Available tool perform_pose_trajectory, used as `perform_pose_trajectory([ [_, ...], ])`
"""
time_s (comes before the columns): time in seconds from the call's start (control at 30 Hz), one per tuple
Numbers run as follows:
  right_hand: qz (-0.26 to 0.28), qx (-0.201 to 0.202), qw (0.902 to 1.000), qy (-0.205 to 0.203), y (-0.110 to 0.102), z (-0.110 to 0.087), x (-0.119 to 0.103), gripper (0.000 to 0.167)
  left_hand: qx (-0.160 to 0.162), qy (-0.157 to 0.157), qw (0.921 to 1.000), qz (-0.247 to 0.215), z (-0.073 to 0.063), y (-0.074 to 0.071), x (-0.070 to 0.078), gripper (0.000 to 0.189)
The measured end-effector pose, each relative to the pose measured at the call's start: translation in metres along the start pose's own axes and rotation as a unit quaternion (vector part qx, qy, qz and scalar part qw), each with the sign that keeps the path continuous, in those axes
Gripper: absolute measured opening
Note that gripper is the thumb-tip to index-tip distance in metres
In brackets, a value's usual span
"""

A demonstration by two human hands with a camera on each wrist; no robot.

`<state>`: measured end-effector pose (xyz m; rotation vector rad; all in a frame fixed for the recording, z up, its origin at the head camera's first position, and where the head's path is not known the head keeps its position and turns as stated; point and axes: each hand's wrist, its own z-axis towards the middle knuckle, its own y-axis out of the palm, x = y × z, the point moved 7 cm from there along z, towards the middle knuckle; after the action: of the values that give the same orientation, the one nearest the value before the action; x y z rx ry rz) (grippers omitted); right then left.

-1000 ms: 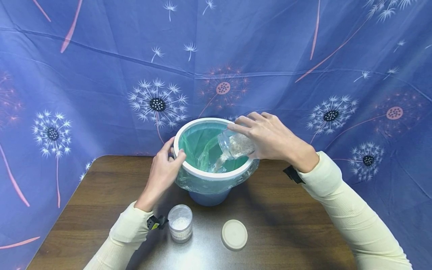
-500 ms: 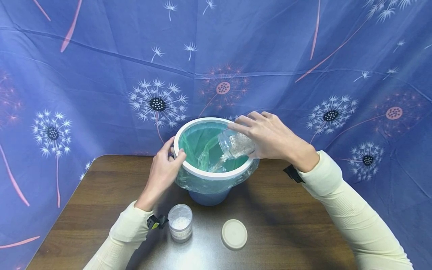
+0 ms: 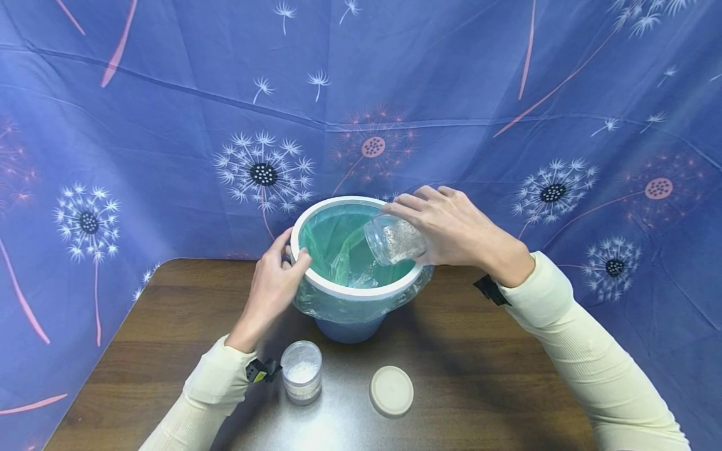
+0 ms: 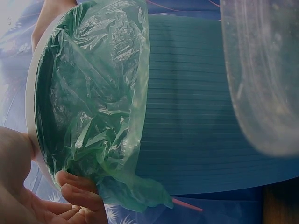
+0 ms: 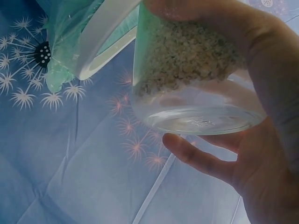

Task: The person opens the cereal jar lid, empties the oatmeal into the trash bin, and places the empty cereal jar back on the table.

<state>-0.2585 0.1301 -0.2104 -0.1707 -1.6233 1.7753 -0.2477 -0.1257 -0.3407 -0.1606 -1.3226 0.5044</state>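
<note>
My left hand [image 3: 273, 282] grips the white rim of a blue trash can [image 3: 350, 332] at its left side, thumb on top and fingers outside. A thin green liner bag [image 4: 103, 88] lines the can and folds down over its outside. In my right hand [image 3: 451, 228] is a clear glass jar [image 3: 402, 241], tilted with its mouth over the can's opening. Pale grains [image 5: 187, 56] fill part of that jar. On the table, before the can, stands a second clear jar [image 3: 301, 373] with white contents. A cream round lid [image 3: 392, 391] lies to its right.
The brown wooden table [image 3: 479, 376] runs under everything, its left edge slanting. Behind it hangs a blue cloth [image 3: 169, 156] with dandelion prints, close to the back of the can.
Grains were streaming from the tilted jar into the lined can earlier; no stream shows now. Both hands have stayed in nearly the same place.
</note>
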Motion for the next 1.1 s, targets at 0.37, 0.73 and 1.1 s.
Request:
perform_pose_trajectory([
  [0.37, 0.007, 0.002, 1.0000, 0.000, -0.0019, -0.0009, 0.0021, 0.098, 0.001, 0.003, 1.0000, 0.000, 0.0004, 0.0000, 0.0007, 0.062],
  [0.73, 0.008, 0.003, 1.0000, -0.001, -0.0003, -0.0012, 0.0022, 0.098, -0.001, 0.004, 1.0000, -0.001, -0.0001, 0.0003, 0.0010, 0.061],
  [1.1, -0.004, 0.001, 0.9999, -0.011, -0.0005, -0.0007, -0.0004, 0.103, -0.002, 0.000, 1.0000, 0.005, -0.0003, -0.0004, 0.0000, 0.062],
])
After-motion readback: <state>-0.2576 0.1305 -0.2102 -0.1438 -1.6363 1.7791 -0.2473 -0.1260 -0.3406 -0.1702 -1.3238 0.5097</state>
